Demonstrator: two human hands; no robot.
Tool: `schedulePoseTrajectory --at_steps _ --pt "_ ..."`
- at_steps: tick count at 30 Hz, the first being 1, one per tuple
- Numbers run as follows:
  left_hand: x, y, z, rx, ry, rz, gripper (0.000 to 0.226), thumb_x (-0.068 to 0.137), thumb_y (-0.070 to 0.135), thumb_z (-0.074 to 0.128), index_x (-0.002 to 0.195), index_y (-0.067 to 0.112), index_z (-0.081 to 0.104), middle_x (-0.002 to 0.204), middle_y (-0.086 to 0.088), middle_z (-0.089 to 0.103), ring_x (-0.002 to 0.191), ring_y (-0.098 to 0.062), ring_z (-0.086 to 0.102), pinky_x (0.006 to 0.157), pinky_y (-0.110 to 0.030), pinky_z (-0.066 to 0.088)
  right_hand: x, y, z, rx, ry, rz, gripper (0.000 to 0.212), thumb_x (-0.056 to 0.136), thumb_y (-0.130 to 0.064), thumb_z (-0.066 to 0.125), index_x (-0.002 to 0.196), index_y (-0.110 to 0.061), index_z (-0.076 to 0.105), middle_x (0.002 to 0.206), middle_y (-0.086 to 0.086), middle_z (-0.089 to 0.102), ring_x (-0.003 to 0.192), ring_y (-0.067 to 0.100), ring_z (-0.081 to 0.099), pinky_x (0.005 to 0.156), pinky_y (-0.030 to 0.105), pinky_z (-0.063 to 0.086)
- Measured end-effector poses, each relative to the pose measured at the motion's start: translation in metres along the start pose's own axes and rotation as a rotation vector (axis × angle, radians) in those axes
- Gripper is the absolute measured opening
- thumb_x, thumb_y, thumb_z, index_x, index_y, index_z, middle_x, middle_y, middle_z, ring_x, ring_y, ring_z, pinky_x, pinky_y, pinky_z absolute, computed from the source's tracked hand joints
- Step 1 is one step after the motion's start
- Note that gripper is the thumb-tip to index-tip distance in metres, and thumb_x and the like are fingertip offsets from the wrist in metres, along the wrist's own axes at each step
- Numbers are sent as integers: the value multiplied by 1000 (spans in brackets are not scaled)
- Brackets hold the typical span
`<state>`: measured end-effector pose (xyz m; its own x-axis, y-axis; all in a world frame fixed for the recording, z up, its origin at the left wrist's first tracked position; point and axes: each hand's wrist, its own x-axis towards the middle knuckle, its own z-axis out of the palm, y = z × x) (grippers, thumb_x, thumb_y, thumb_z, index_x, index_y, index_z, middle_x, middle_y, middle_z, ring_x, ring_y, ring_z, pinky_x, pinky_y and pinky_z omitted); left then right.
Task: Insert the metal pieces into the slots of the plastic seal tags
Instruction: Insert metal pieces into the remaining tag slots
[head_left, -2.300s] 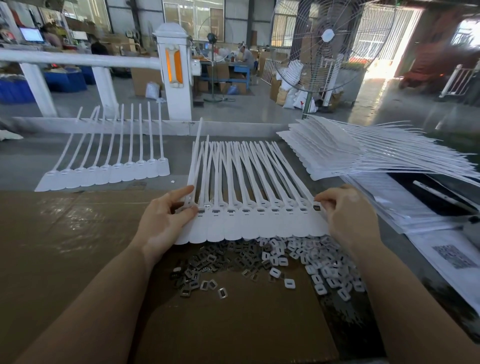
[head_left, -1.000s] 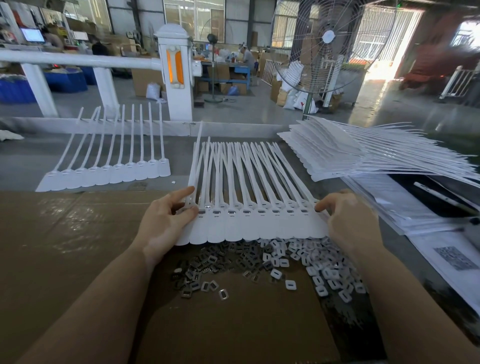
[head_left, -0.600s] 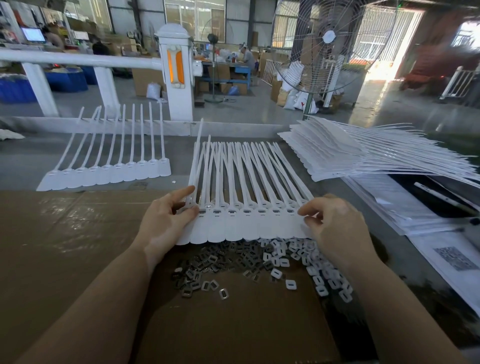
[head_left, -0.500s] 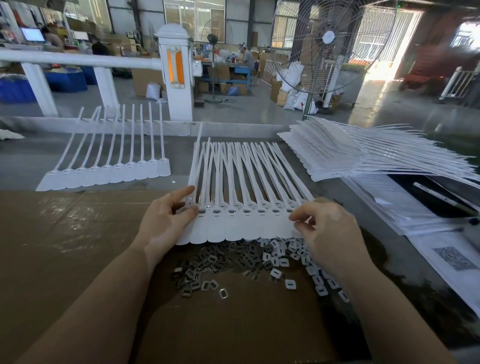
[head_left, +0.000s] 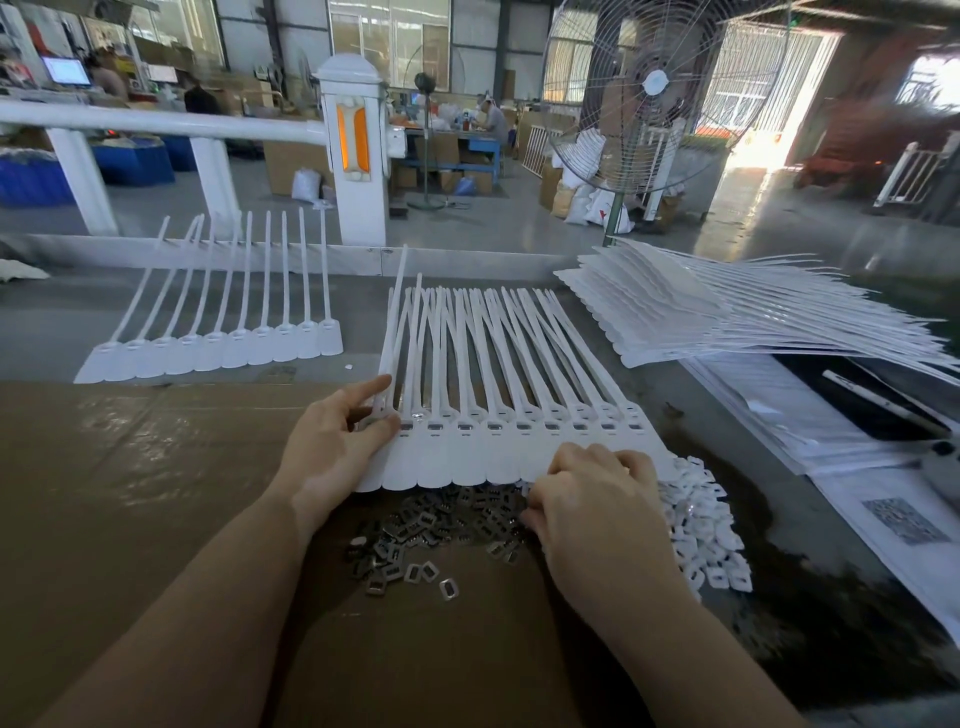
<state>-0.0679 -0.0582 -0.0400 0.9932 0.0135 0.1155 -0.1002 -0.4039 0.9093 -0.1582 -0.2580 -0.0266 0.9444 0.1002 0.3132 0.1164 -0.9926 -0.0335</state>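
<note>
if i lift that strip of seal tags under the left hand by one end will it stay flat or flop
Probably flops: the strip of seal tags is thin plastic with long, slender tails, some already bowed. It looks light. The joined heads may keep the row together, though the tails would likely splay.

We see white plastic seal tags, shiny grey metal pieces, brown cardboard sheet, and an orange-striped white post.
</note>
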Motion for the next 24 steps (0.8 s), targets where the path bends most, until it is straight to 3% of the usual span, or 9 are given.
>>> schedulePoseTrajectory --at_steps 3,9,14,16,19,24 --pt "1 -1 0 -12 -6 -1 44 88 26 64 130 33 54 114 -7 62 110 -22 57 102 -46 42 1 -2 1 13 4 23 17 92 -23 48 100 -25 64 98 -9 51 95 13 43 83 32 13" --pt "2 -2 0 -18 -5 1 43 88 26 65 129 34 54 114 -6 61 110 -22 56 103 -46 41 2 1 -5 116 -23 -14 11 90 -36 54 96 -28 58 100 -11 49 101 10 43 89 29 23" --pt "3 -3 0 -20 -4 3 44 87 27 65 129 34 55 114 -7 61 110 -22 56 103 -45 41 10 -3 -11 383 102 -26 11 86 -24 64 79 -23 56 77 -11 53 77 8 48 73 22 36" --pt "4 -3 0 -14 -6 5 44 87 27 65 129 34 55 115 -7 61 110 -22 56 103 -45 41 18 -5 -11 485 138 15 2 86 -21 64 86 -20 62 80 -8 60 79 10 53 73 24 43" --pt "4 -2 0 1 -6 13 43 87 27 65 128 35 54 114 -6 62 109 -22 57 102 -45 42 32 -9 -8 554 153 58 17 90 -19 60 105 -16 67 97 -2 67 94 14 58 88 31 47" --pt "3 -2 1 37 -3 36 40 89 28 62 128 34 55 112 -2 60 109 -17 55 101 -40 42 54 -18 -1 626 189 16 13 89 -13 60 98 -11 70 93 3 70 89 16 61 85 33 48"
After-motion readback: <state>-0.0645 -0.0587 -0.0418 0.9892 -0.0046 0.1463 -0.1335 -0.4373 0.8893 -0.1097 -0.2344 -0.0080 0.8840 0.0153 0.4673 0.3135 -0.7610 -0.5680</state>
